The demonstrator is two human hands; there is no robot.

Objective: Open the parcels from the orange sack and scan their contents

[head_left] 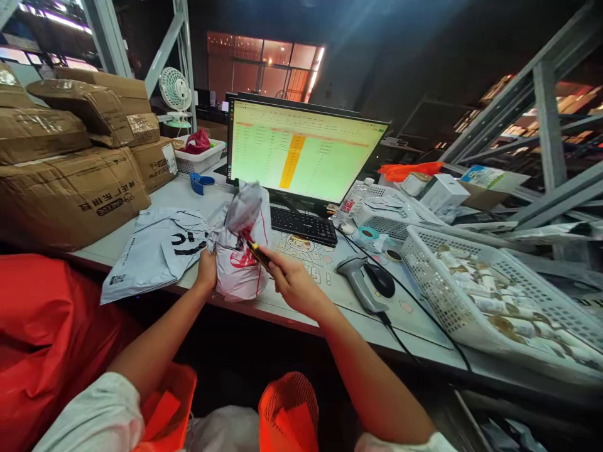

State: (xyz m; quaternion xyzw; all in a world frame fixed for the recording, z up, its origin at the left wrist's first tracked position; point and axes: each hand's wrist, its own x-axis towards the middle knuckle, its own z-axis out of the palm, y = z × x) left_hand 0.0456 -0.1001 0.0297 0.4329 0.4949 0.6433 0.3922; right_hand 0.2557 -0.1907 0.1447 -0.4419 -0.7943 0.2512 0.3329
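A white plastic mailer bag [238, 279] with red print stands near the table's front edge, its top crumpled and torn. My left hand [206, 270] grips the bag's left side. In my right hand [292, 279] is a yellow and black utility knife [259, 252], its front end at the bag's upper part. Whether the blade is inside the plastic cannot be made out. Left of the bag lies a flat white mailer [157, 248] with black print.
Behind the bag stand a monitor [301, 147] and a keyboard [304, 226]. To the right are a barcode scanner [360, 282], a mouse [379, 280] and a white basket [433, 301] of small rolled items. Cardboard boxes [70, 194] are stacked at left, beside a small fan [175, 89].
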